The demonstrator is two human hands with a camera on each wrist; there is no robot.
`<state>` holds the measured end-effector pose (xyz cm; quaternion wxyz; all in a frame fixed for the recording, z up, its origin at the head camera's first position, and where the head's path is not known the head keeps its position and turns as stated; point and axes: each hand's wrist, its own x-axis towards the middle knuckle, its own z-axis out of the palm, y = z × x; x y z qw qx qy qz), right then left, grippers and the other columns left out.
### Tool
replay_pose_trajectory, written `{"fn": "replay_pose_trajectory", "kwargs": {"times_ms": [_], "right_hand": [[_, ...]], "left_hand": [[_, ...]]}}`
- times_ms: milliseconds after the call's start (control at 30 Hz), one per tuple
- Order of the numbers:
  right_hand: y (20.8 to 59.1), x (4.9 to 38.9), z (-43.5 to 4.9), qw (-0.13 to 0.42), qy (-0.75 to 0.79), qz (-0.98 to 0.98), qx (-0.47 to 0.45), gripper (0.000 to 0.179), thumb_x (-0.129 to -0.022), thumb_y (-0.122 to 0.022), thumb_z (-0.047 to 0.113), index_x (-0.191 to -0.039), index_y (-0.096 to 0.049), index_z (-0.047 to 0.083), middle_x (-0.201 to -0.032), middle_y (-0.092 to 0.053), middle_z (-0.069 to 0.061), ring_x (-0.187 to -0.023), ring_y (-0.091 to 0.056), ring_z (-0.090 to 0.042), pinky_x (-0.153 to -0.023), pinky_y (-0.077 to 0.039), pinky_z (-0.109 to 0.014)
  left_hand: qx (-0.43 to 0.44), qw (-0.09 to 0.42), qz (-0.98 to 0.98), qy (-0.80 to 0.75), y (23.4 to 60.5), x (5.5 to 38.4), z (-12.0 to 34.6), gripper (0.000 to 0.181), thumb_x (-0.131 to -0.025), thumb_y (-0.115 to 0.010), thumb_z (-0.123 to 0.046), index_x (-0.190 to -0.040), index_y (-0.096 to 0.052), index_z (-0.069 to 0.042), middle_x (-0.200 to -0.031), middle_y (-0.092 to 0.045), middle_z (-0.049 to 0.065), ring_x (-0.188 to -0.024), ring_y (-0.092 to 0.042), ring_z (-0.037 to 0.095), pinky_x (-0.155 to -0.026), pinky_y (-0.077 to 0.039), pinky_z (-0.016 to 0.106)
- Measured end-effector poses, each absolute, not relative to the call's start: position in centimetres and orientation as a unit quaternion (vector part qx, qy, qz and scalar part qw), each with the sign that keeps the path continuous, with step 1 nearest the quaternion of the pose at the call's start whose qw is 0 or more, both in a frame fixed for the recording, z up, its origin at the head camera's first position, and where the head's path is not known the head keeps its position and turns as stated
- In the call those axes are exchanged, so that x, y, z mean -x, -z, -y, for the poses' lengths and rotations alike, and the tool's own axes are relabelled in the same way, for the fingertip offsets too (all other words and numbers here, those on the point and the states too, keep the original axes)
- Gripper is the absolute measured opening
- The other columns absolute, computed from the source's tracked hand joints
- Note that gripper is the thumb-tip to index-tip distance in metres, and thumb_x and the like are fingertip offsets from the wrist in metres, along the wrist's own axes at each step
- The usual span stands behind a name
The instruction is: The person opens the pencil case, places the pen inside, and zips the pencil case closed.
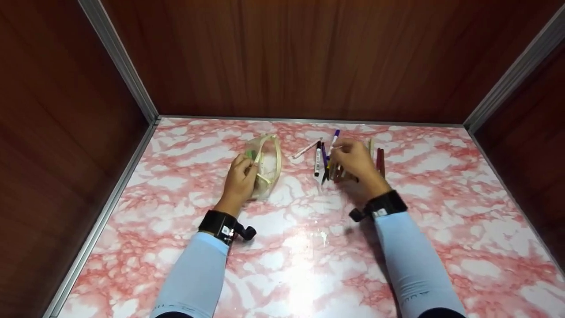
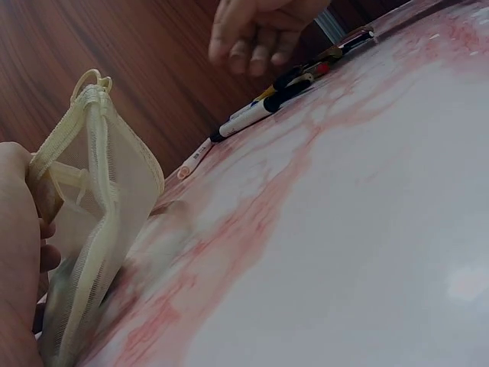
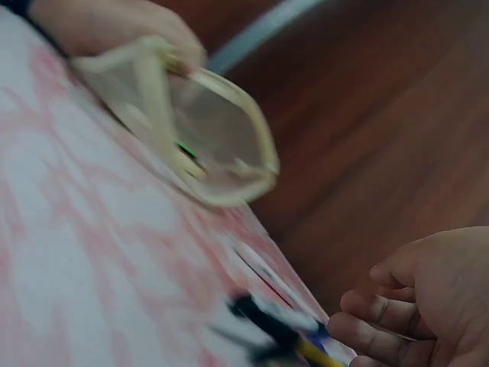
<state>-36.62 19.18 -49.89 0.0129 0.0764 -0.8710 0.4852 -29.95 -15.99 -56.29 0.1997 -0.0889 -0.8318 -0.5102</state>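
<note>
My left hand grips the near side of a cream mesh zip pouch, its mouth spread wide. Something green shows inside the pouch in the right wrist view. Over a loose group of pens hovers my right hand, fingers loosely bent and nothing between them in either wrist view. Left of that hand lie a white marker with black ends, a slim pale pink pen and a purple-capped pen. Dark red pens lie to its right; the hand hides part of the group.
The pouch and pens rest on a pink-and-white marbled tabletop. Brown wood-look panels with grey metal edging enclose the back and both sides. Each wrist wears a black strap with a small camera.
</note>
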Motion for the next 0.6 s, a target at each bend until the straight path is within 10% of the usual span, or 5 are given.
{"fn": "replay_pose_trajectory", "kwargs": {"times_ms": [600], "right_hand": [[50.3,36.1,-30.8,0.066,-0.392,0.917,0.03,0.046,-0.112,-0.067,0.026,-0.149,-0.067,-0.003,-0.121,-0.073,-0.028,-0.103,-0.071,-0.038,-0.094,-0.056,-0.047]], "left_hand": [[0.089,0.208,0.837,0.498,56.4,29.9,15.9,0.022,-0.108,-0.063,-0.012,-0.094,-0.07,0.003,-0.118,-0.067,0.021,-0.12,-0.062,0.038,-0.106,-0.053,0.051]]}}
